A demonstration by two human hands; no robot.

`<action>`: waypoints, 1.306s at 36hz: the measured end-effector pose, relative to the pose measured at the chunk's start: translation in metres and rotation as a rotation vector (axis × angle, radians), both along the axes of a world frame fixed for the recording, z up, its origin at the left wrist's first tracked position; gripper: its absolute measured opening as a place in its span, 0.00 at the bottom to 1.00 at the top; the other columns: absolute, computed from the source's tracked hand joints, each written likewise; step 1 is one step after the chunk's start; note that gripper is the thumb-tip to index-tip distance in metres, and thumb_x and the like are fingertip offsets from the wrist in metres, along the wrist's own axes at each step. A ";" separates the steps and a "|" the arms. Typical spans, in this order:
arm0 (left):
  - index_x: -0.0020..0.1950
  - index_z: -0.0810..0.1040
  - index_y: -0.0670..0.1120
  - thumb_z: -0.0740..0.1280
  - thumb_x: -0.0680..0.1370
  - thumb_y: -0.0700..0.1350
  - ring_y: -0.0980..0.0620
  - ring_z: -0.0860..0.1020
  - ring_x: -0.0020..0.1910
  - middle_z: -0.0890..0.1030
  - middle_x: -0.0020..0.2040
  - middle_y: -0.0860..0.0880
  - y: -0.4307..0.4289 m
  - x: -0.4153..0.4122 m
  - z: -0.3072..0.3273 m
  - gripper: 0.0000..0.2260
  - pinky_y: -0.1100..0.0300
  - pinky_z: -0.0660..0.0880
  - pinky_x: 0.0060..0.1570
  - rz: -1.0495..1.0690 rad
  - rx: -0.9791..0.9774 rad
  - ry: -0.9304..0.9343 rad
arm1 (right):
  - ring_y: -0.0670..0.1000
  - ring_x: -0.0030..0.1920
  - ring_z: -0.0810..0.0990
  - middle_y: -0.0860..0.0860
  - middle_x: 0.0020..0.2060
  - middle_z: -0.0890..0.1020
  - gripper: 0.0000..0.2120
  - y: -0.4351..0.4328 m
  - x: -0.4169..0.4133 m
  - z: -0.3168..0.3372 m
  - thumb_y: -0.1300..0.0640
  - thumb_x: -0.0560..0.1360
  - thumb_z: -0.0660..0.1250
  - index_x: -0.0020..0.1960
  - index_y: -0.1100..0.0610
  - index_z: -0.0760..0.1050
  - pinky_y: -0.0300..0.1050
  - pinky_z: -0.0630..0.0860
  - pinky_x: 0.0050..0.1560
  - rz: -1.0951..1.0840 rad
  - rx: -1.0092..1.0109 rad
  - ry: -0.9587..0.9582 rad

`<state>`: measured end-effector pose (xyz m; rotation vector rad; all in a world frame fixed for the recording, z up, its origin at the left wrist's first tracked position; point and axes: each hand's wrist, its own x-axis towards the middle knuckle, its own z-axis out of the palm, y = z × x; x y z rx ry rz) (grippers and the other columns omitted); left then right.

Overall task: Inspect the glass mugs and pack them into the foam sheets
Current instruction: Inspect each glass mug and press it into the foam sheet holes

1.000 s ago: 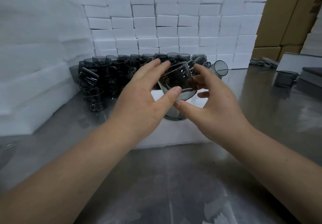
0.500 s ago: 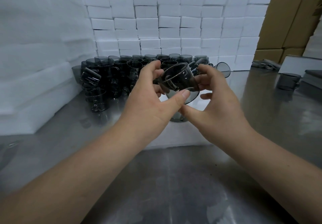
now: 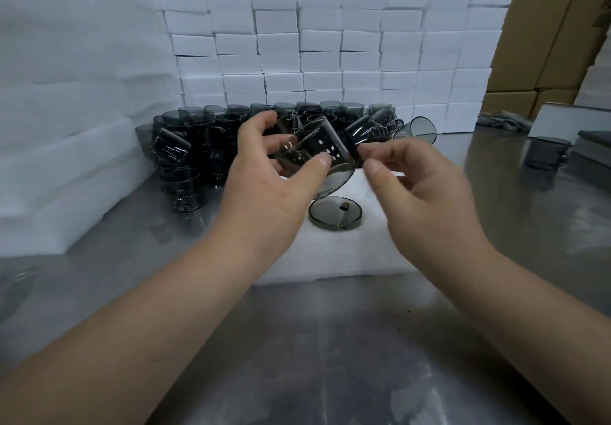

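Head view: two bare forearms reach forward over a steel worktop (image 3: 297, 342); the hands meet above a white foam sheet (image 3: 347, 256)
Left hand (image 3: 274, 186): fingers and thumb curled round the held mug (image 3: 314, 150); thumb pressed on its near wall, fingers behind its far wall
Right hand (image 3: 426, 193): just right of the held mug; fingers loosely bent, thumb and forefinger tips close together beside the mug's lower end; blur hides whether they touch it or pinch anything
Held mug: smoky glass; in the air and tilted, one round end angled down toward the right hand
Foam sheet: flat on the worktop, below both hands
Seated mug (image 3: 334, 214): under the gap between the hands; sunk into the foam sheet, only its dark round end showing
Mug pile (image 3: 205, 140): beyond the left hand's fingers; many smoky mugs crowded together, some upright, some on their sides
Tipped mug (image 3: 415, 130): beyond the right hand; on its side, a round end facing the camera
Lone mug (image 3: 545, 152): well to the right of the right hand; upright on the worktop
Foam blocks (image 3: 330, 44): white wall stacked in rows behind the mug pile
Foam stack (image 3: 66, 94): well to the left of the left hand; layered white sheets
Cardboard boxes (image 3: 545, 28): behind the foam blocks; printed characters on top
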<state>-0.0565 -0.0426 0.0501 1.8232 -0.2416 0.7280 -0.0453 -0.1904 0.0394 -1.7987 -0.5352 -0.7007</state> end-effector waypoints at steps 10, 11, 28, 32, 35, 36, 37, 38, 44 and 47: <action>0.61 0.63 0.54 0.63 0.66 0.51 0.54 0.77 0.47 0.76 0.56 0.51 0.001 0.000 0.002 0.24 0.72 0.72 0.44 -0.108 -0.086 -0.025 | 0.46 0.39 0.78 0.50 0.36 0.82 0.11 -0.005 0.006 0.002 0.53 0.75 0.66 0.33 0.50 0.73 0.35 0.70 0.35 -0.074 0.076 0.033; 0.60 0.63 0.54 0.63 0.66 0.51 0.55 0.77 0.47 0.76 0.56 0.51 0.001 -0.001 0.002 0.24 0.73 0.71 0.44 -0.116 -0.090 -0.025 | 0.47 0.38 0.78 0.51 0.36 0.81 0.12 -0.005 0.006 0.003 0.52 0.75 0.66 0.33 0.51 0.74 0.38 0.71 0.35 -0.072 0.090 0.037; 0.56 0.69 0.51 0.61 0.66 0.43 0.59 0.78 0.38 0.81 0.40 0.58 0.002 -0.003 0.005 0.19 0.70 0.71 0.38 -0.400 -0.198 0.008 | 0.36 0.35 0.77 0.35 0.33 0.81 0.11 -0.005 0.014 0.003 0.56 0.79 0.58 0.59 0.45 0.70 0.27 0.71 0.36 0.125 0.052 0.207; 0.58 0.69 0.51 0.61 0.67 0.44 0.57 0.78 0.37 0.82 0.40 0.59 0.005 -0.002 0.006 0.20 0.69 0.72 0.36 -0.438 -0.198 0.019 | 0.38 0.33 0.76 0.37 0.32 0.81 0.14 -0.004 0.013 0.004 0.58 0.80 0.56 0.63 0.46 0.68 0.32 0.72 0.37 0.150 0.063 0.220; 0.59 0.68 0.52 0.60 0.67 0.45 0.56 0.79 0.38 0.83 0.42 0.59 0.007 -0.002 0.006 0.20 0.67 0.72 0.37 -0.461 -0.194 0.026 | 0.40 0.33 0.76 0.40 0.32 0.81 0.12 -0.004 0.012 0.006 0.59 0.79 0.58 0.59 0.47 0.72 0.36 0.72 0.39 0.146 0.079 0.237; 0.59 0.68 0.53 0.62 0.66 0.46 0.56 0.79 0.38 0.83 0.42 0.59 0.008 -0.002 0.006 0.21 0.66 0.72 0.37 -0.468 -0.190 0.027 | 0.40 0.33 0.76 0.40 0.32 0.81 0.11 -0.005 0.012 0.006 0.58 0.79 0.58 0.58 0.48 0.74 0.37 0.71 0.39 0.144 0.076 0.239; 0.59 0.68 0.53 0.64 0.64 0.47 0.55 0.79 0.39 0.83 0.43 0.58 0.008 -0.002 0.006 0.23 0.65 0.72 0.39 -0.476 -0.187 0.030 | 0.39 0.33 0.76 0.41 0.32 0.80 0.11 -0.005 0.012 0.006 0.57 0.78 0.58 0.57 0.49 0.75 0.37 0.71 0.40 0.142 0.066 0.240; 0.59 0.69 0.53 0.64 0.62 0.49 0.55 0.79 0.40 0.83 0.44 0.57 0.008 -0.002 0.006 0.25 0.63 0.73 0.41 -0.489 -0.186 0.034 | 0.39 0.33 0.76 0.41 0.32 0.80 0.12 -0.005 0.012 0.006 0.57 0.78 0.58 0.57 0.51 0.77 0.36 0.71 0.40 0.141 0.051 0.241; 0.61 0.68 0.52 0.64 0.62 0.52 0.52 0.80 0.42 0.83 0.48 0.53 0.008 -0.002 0.004 0.27 0.61 0.74 0.43 -0.533 -0.181 0.064 | 0.38 0.28 0.72 0.39 0.27 0.79 0.17 -0.003 0.008 0.008 0.59 0.79 0.58 0.38 0.46 0.79 0.28 0.68 0.31 0.213 0.011 0.215; 0.61 0.68 0.52 0.64 0.64 0.47 0.52 0.80 0.41 0.83 0.48 0.53 0.009 -0.003 0.005 0.24 0.62 0.74 0.43 -0.537 -0.180 0.069 | 0.39 0.27 0.71 0.41 0.27 0.79 0.21 -0.003 0.008 0.008 0.59 0.78 0.58 0.31 0.45 0.79 0.29 0.67 0.30 0.217 0.011 0.218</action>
